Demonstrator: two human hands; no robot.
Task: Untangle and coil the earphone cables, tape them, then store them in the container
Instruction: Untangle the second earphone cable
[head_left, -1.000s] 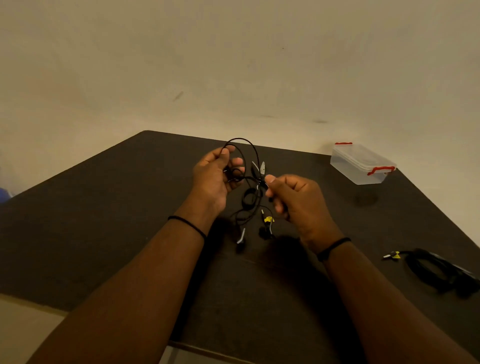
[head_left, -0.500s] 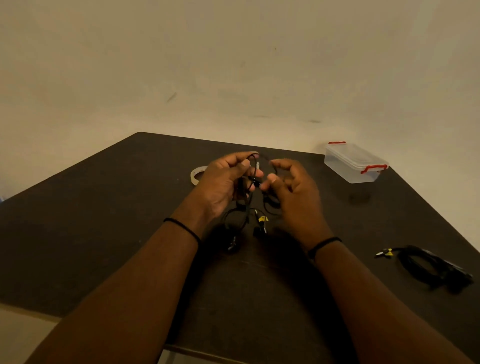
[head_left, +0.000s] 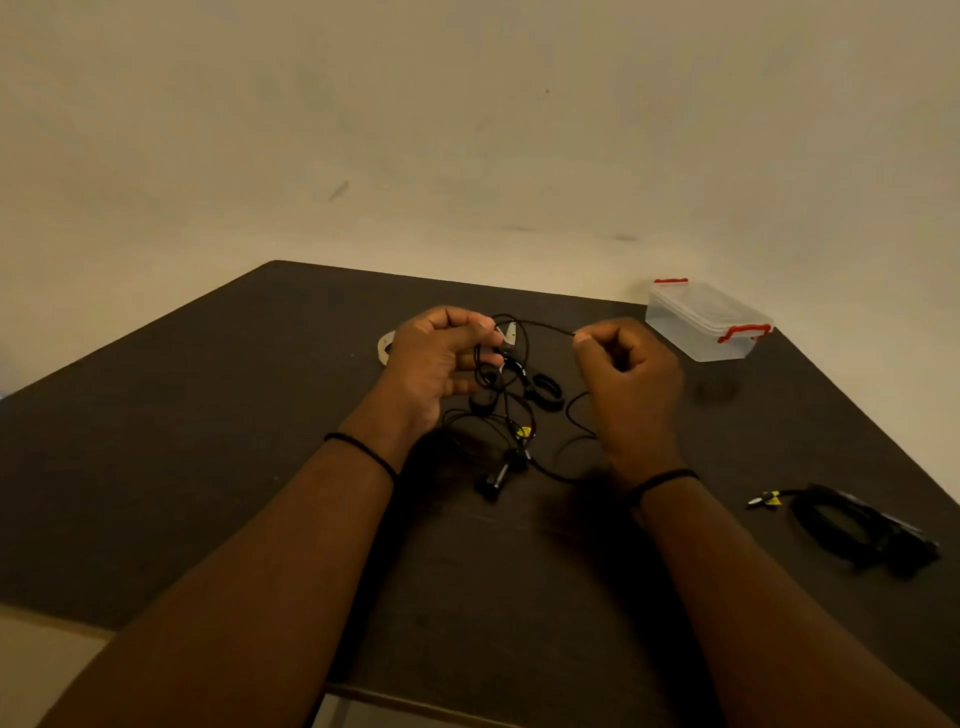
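Observation:
A tangled black earphone cable (head_left: 511, 400) with a yellow tag hangs between my hands over the dark table (head_left: 208, 441). My left hand (head_left: 441, 358) grips the knotted part near the plug. My right hand (head_left: 628, 379) pinches one strand and holds it stretched out to the right. The earbuds trail down onto the table below the tangle. A clear lidded container (head_left: 706, 322) with red clips stands at the back right. A roll of tape (head_left: 385, 347) lies behind my left hand, mostly hidden.
A second black cable bundle (head_left: 857, 525) with a yellow-tagged plug lies on the table at the right, near the edge. A pale wall rises behind the table. The table's front edge runs under my forearms.
My hands have drawn apart: the right hand moved rightwards pulling a strand out of the tangle, while the left keeps hold of the knot. The cable loops have spread wider.

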